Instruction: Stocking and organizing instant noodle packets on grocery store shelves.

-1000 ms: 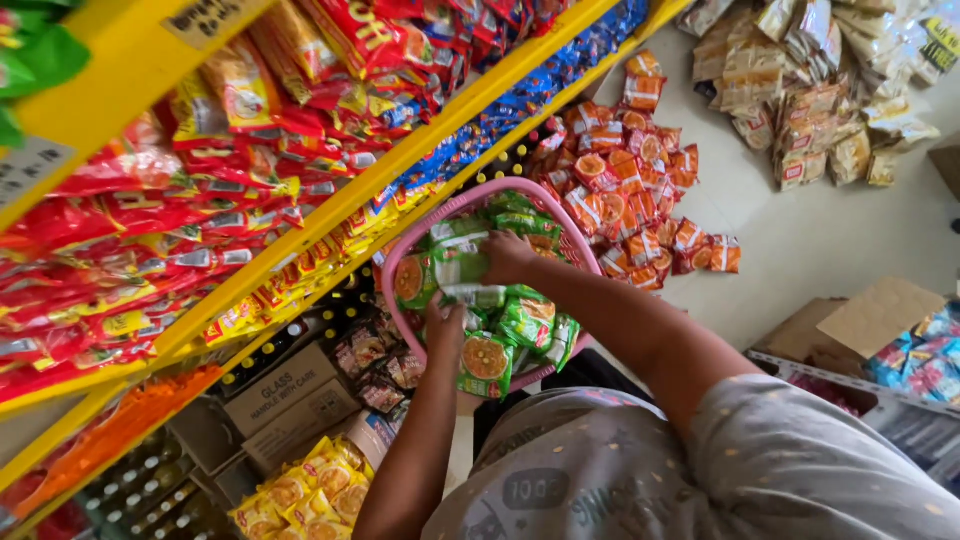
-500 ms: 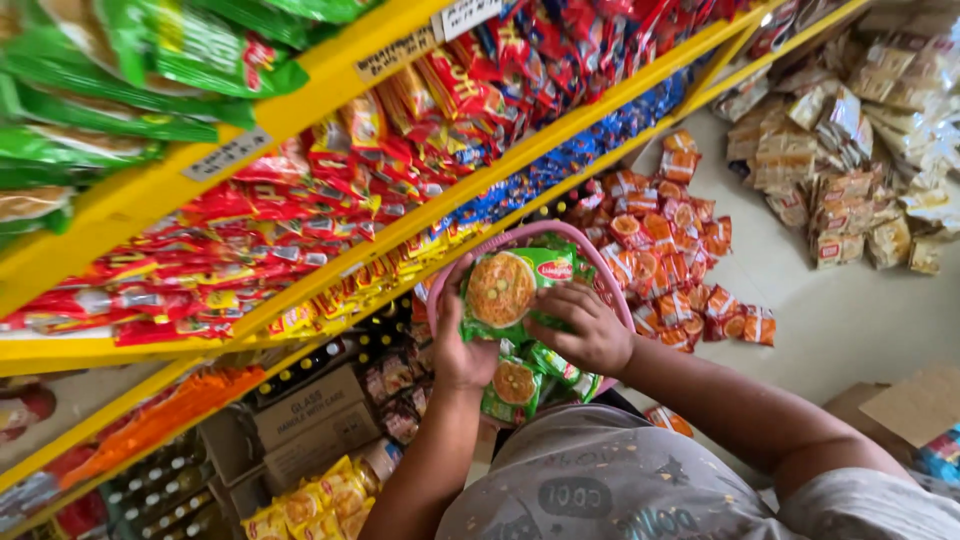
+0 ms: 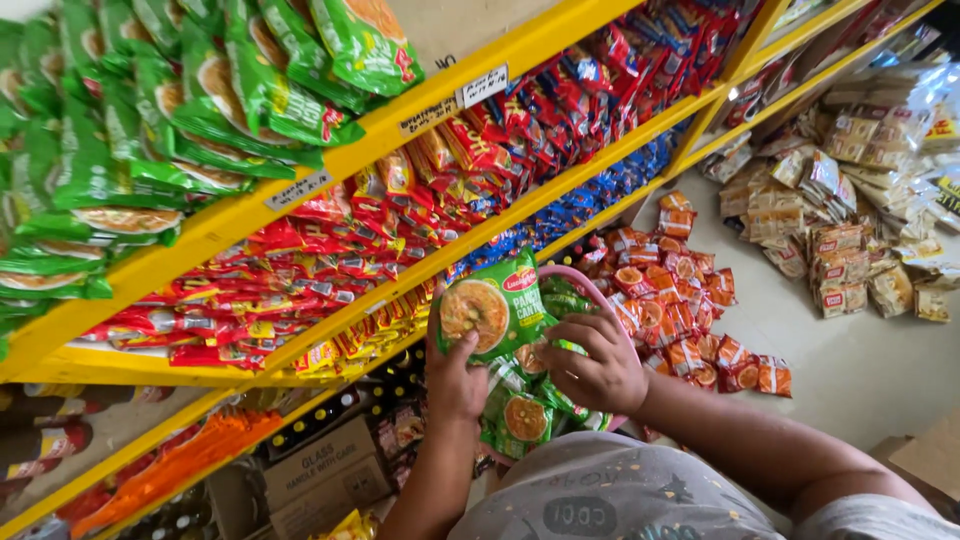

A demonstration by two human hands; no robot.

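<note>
My left hand (image 3: 455, 378) grips a green noodle packet (image 3: 492, 310) and holds it upright in front of the yellow shelves (image 3: 240, 215). My right hand (image 3: 598, 362) rests on several more green packets (image 3: 520, 415) bunched in a pink basket (image 3: 585, 290) held against my body, fingers curled around them. The basket's rim shows only as a pink arc behind the packets. On the top shelf lie several matching green packets (image 3: 200, 90).
Red snack packets (image 3: 330, 260) fill the middle shelf. Orange packets (image 3: 690, 320) and beige packets (image 3: 850, 220) lie in heaps on the floor to the right. Cardboard boxes (image 3: 320, 475) and dark bottles (image 3: 330, 420) sit under the lowest shelf.
My view has tilted up toward the top shelf. My left hand has lifted one green packet out of the basket; my right hand has settled on the packets left in it.
</note>
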